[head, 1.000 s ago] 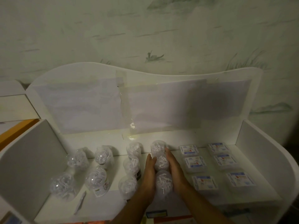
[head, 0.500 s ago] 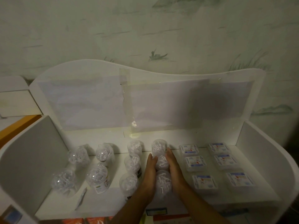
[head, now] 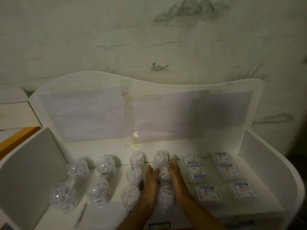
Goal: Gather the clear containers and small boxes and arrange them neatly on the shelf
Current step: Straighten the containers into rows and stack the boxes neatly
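Several clear containers filled with white bits stand on the white shelf point(head: 267, 165) in four columns at left and centre. My left hand point(head: 150, 185) and my right hand point(head: 177, 178) lie flat against either side of the rightmost column, whose back container point(head: 160, 157), middle container point(head: 163, 175) and front container point(head: 166, 196) sit between my palms. The fingers are stretched out, not wrapped around any container. Right of my hands, small boxes with blue labels lie in two columns, nearest point(head: 207, 193) and far right point(head: 243, 191).
The shelf has a tall wavy back panel point(head: 116, 113) with taped paper and raised side walls, left point(head: 29, 163). A loose strip point(head: 80, 214) lies near the front left. An orange edge point(head: 15, 140) shows beyond the left wall.
My hands stay pressed along the same column of containers. Only the view has shifted slightly.
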A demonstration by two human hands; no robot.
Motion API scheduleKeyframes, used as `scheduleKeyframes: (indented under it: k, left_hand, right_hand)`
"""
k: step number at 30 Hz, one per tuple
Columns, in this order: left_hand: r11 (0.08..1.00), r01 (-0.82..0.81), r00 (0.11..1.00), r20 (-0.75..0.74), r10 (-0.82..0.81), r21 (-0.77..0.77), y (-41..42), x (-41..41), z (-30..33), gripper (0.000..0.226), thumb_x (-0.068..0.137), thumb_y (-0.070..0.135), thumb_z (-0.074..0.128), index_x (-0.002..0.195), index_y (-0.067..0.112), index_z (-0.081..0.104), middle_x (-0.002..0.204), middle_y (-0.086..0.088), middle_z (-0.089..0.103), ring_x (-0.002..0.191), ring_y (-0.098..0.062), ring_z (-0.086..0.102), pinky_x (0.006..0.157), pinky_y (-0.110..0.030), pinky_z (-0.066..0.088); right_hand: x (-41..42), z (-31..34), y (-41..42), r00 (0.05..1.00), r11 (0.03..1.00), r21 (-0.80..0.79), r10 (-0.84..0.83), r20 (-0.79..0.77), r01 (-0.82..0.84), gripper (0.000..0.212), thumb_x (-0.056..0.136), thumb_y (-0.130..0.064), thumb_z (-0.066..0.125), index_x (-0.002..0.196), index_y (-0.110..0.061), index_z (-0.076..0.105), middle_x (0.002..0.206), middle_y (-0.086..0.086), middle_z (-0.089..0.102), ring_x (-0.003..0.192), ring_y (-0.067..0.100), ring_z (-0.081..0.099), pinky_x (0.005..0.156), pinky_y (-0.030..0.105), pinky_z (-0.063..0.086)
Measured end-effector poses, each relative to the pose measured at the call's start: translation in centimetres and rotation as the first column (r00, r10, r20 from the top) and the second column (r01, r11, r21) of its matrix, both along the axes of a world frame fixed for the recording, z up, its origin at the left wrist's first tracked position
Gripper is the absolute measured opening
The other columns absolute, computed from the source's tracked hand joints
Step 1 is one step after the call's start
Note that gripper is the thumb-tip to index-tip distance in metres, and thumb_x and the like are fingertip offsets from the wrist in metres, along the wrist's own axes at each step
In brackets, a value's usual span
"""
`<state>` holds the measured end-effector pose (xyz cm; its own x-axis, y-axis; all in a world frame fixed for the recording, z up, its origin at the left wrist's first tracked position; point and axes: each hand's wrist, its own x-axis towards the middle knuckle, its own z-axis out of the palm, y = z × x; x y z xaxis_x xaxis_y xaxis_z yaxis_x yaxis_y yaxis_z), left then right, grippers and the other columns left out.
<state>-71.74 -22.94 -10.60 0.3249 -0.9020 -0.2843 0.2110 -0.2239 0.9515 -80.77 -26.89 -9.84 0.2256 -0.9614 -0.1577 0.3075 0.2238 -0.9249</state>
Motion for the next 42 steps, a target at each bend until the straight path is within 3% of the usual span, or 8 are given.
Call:
scheduleKeyframes:
  k: [4,8,12,15,18,34,37,42]
  left_hand:
    - [1.0,0.025,0.933,0.359,-0.024,0.003,0.8,-1.3,5.0,0.059,0.101,0.033,0.044,0.153,0.019,0.019,0.154,-0.002,0.03,0.141,-0.025,0.032,0.114,-0.036,0.026]
    - [0.967,0.162,0.773,0.635,0.001,-0.198,0.4,-1.1,7.5,0.038,0.096,0.014,0.056,0.132,0.015,0.044,0.13,0.003,0.052,0.117,-0.011,0.053,0.109,-0.028,0.039]
    - [0.896,0.423,0.397,0.916,-0.048,-0.136,-0.4,1.6,11.2,0.052,0.096,0.023,0.054,0.144,0.015,0.035,0.146,0.0,0.041,0.133,-0.01,0.038,0.109,-0.009,0.021]
    - [0.888,0.458,0.011,0.999,-0.035,0.026,-1.5,3.7,14.3,0.064,0.095,0.033,0.048,0.151,0.017,0.021,0.156,0.001,0.027,0.142,-0.016,0.027,0.116,-0.026,0.024]
    - [0.9,0.414,-0.146,0.986,-0.077,0.132,-1.6,4.6,16.2,0.065,0.096,0.038,0.045,0.152,0.02,0.018,0.158,0.002,0.024,0.144,-0.017,0.023,0.116,-0.034,0.023]
    - [0.786,0.578,-0.079,0.973,-0.215,0.221,-1.8,-1.4,12.1,0.057,0.096,0.038,0.047,0.149,0.027,0.03,0.157,0.002,0.029,0.143,-0.019,0.03,0.116,-0.038,0.029]
    - [0.794,0.578,0.042,0.965,-0.259,0.188,-2.4,-5.1,11.5,0.054,0.098,0.035,0.046,0.149,0.023,0.032,0.157,0.001,0.03,0.143,-0.016,0.03,0.116,-0.031,0.025]
    - [0.867,0.477,0.488,0.777,-0.398,0.145,-3.4,-11.0,8.6,0.057,0.097,0.026,0.048,0.149,0.009,0.031,0.151,-0.006,0.036,0.14,-0.021,0.035,0.116,-0.029,0.026]
  right_hand:
    - [-1.0,1.4,0.1,0.952,0.992,-0.124,-0.019,-0.304,-0.019,0.045,0.101,-0.016,0.045,0.143,-0.025,0.033,0.132,-0.002,0.046,0.11,0.016,0.05,0.086,0.024,0.042]
    - [-1.9,4.8,-0.2,0.843,0.95,-0.303,-0.106,-0.528,-0.07,0.047,0.096,-0.009,0.053,0.14,-0.018,0.043,0.138,0.006,0.05,0.123,0.021,0.05,0.098,0.025,0.043]
    - [-2.1,9.0,-0.8,0.68,0.818,-0.516,-0.228,-0.696,-0.254,0.047,0.094,-0.013,0.056,0.139,-0.013,0.045,0.145,0.007,0.044,0.135,0.021,0.039,0.109,0.023,0.03]
    - [-1.5,11.5,-1.5,0.452,0.688,-0.566,-0.369,-0.812,-0.454,0.056,0.093,-0.026,0.055,0.145,-0.016,0.039,0.151,0.003,0.038,0.141,0.02,0.033,0.117,0.03,0.025]
    - [-0.8,13.5,-1.5,0.284,0.624,-0.517,-0.44,-0.852,-0.586,0.06,0.094,-0.03,0.053,0.147,-0.012,0.034,0.152,0.006,0.037,0.141,0.022,0.032,0.118,0.033,0.023]
    - [-8.4,9.4,-0.7,0.133,0.829,-0.336,-0.31,-0.941,-0.446,0.051,0.093,-0.039,0.054,0.14,-0.024,0.045,0.143,-0.003,0.048,0.132,0.02,0.045,0.11,0.032,0.034]
    - [-11.0,8.5,-1.5,0.224,0.871,-0.286,-0.21,-0.952,-0.4,0.042,0.096,-0.032,0.052,0.136,-0.018,0.05,0.139,0.003,0.053,0.129,0.021,0.049,0.11,0.031,0.036]
    - [-14.4,5.5,-2.0,0.471,0.882,-0.318,-0.128,-0.873,-0.349,0.031,0.098,-0.011,0.051,0.128,-0.004,0.056,0.131,0.011,0.057,0.122,0.022,0.053,0.11,0.031,0.037]
